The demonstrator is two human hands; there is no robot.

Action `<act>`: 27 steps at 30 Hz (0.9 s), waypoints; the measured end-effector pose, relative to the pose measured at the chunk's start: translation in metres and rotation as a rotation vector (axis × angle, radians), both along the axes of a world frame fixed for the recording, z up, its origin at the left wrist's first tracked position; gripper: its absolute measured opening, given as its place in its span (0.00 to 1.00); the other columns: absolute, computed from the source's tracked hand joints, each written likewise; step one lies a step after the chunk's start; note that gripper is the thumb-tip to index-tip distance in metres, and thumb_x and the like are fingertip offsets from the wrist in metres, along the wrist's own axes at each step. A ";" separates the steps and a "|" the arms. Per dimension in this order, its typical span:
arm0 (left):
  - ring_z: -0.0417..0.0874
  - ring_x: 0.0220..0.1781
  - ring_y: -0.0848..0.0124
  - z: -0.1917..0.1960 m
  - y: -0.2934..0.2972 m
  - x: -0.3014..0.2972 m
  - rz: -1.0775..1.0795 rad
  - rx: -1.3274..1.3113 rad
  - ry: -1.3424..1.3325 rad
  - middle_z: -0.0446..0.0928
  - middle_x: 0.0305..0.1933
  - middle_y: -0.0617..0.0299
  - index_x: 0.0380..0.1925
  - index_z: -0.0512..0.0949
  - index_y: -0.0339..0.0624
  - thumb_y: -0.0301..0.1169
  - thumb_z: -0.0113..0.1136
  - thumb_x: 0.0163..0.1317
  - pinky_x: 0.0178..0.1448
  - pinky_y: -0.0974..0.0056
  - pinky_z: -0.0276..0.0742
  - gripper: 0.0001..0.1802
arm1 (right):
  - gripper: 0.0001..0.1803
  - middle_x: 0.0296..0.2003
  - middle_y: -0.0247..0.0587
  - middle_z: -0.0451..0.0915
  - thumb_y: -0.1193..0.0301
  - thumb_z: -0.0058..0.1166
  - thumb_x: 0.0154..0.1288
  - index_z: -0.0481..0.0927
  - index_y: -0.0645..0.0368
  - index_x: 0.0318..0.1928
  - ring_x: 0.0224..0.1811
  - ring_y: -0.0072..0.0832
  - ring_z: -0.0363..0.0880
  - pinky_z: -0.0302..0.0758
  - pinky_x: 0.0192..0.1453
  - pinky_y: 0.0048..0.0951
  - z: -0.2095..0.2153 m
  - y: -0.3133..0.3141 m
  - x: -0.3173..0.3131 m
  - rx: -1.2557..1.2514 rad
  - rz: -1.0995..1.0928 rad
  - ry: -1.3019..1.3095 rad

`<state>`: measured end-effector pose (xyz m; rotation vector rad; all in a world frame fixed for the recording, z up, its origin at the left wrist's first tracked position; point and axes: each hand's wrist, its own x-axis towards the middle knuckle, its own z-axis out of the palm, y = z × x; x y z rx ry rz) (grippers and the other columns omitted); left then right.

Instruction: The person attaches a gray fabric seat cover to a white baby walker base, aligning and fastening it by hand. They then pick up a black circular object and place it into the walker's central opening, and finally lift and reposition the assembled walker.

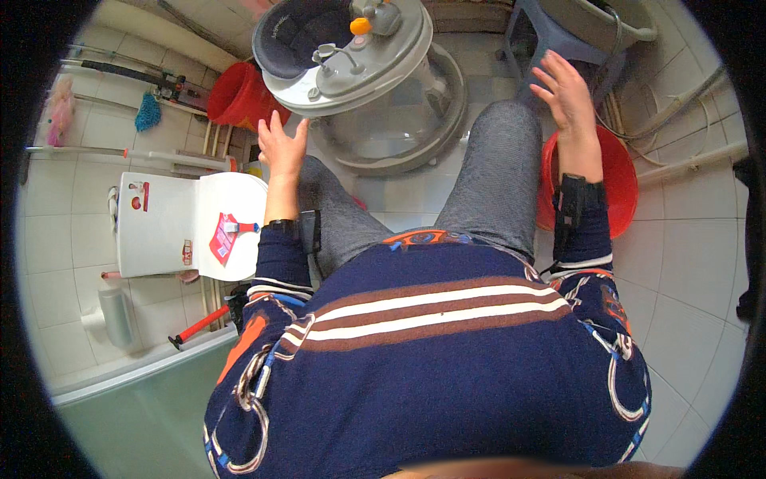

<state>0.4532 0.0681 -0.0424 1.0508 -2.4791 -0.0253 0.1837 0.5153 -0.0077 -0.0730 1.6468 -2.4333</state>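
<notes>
Head view, looking down past a striped navy sweater [431, 367] and grey-trousered knees onto a tiled bathroom floor. Left hand [281, 148]: raised, fingers spread, empty, just short of the near-left rim of a baby walker [343, 56]. Right hand [565, 89]: likewise spread and empty, well apart from the left and to the right of the walker, over the near edge of a grey plastic stool [550, 36]. Neither hand touches anything.

The walker stands far centre, tilted, its round grey tray carrying a dark padded seat [299, 36], toy fittings and an orange knob [361, 25], above a wider ring base [415, 144]. Judged as moulded plastic: stiff, light for its bulk, awkward and smooth-surfaced; the tray rim at opposite sides looks the surest hold, while the small toys seem fragile.

Counts: one walker; two red containers, a bucket [239, 96] far left and a basin [622, 180] at right; one white toilet [187, 223] at left; one stool; one red-handled tool [199, 326] on the floor beside the toilet; two black wrist straps, one per forearm.
</notes>
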 end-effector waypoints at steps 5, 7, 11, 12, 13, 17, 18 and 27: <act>0.61 0.75 0.44 0.015 0.006 0.008 -0.013 -0.058 0.027 0.56 0.77 0.42 0.71 0.66 0.52 0.61 0.65 0.57 0.68 0.31 0.61 0.46 | 0.28 0.60 0.46 0.76 0.64 0.61 0.70 0.72 0.63 0.65 0.59 0.38 0.77 0.78 0.54 0.41 0.009 0.059 0.009 -0.090 -0.156 -0.013; 0.61 0.75 0.44 0.022 0.013 0.009 -0.011 -0.083 0.030 0.56 0.76 0.42 0.71 0.66 0.53 0.62 0.65 0.56 0.67 0.31 0.61 0.46 | 0.27 0.60 0.46 0.75 0.65 0.60 0.70 0.72 0.63 0.65 0.59 0.39 0.77 0.78 0.54 0.41 0.008 0.072 0.014 -0.128 -0.175 -0.005; 0.61 0.76 0.45 0.041 0.024 -0.001 -0.010 -0.122 0.009 0.57 0.76 0.43 0.71 0.67 0.54 0.62 0.65 0.56 0.67 0.30 0.62 0.46 | 0.29 0.64 0.52 0.71 0.63 0.56 0.74 0.69 0.64 0.68 0.64 0.41 0.75 0.75 0.61 0.45 0.000 0.090 0.020 -0.137 -0.177 0.006; 0.61 0.75 0.45 0.046 0.024 -0.007 -0.012 -0.136 0.010 0.58 0.76 0.43 0.71 0.67 0.54 0.61 0.65 0.56 0.67 0.30 0.63 0.45 | 0.26 0.59 0.45 0.76 0.66 0.60 0.70 0.73 0.63 0.65 0.60 0.38 0.77 0.77 0.55 0.41 -0.003 0.092 0.021 -0.184 -0.185 0.007; 0.62 0.75 0.45 0.050 0.024 -0.014 -0.034 -0.145 0.012 0.58 0.76 0.43 0.71 0.66 0.54 0.61 0.65 0.56 0.67 0.31 0.63 0.45 | 0.27 0.59 0.43 0.77 0.65 0.61 0.69 0.73 0.61 0.64 0.59 0.37 0.77 0.78 0.53 0.40 -0.004 0.095 0.020 -0.183 -0.179 0.010; 0.66 0.74 0.47 0.058 0.014 -0.044 -0.147 -0.183 -0.031 0.60 0.75 0.43 0.71 0.66 0.53 0.59 0.64 0.58 0.67 0.41 0.71 0.44 | 0.28 0.58 0.40 0.77 0.67 0.62 0.68 0.73 0.61 0.65 0.56 0.28 0.76 0.77 0.48 0.32 -0.002 0.115 0.022 -0.070 -0.292 -0.007; 0.66 0.74 0.47 0.055 0.012 -0.057 -0.117 -0.161 -0.058 0.60 0.76 0.44 0.71 0.66 0.52 0.60 0.63 0.58 0.66 0.42 0.72 0.44 | 0.29 0.60 0.41 0.76 0.67 0.62 0.68 0.72 0.61 0.66 0.59 0.29 0.76 0.77 0.52 0.32 0.006 0.127 0.020 -0.007 -0.357 0.031; 0.51 0.80 0.44 -0.005 0.018 -0.152 -0.113 0.265 -0.313 0.51 0.79 0.41 0.76 0.56 0.47 0.58 0.70 0.53 0.73 0.35 0.58 0.56 | 0.33 0.61 0.53 0.76 0.67 0.67 0.63 0.71 0.63 0.66 0.63 0.42 0.76 0.75 0.65 0.38 0.228 0.228 -0.069 0.683 -0.978 0.884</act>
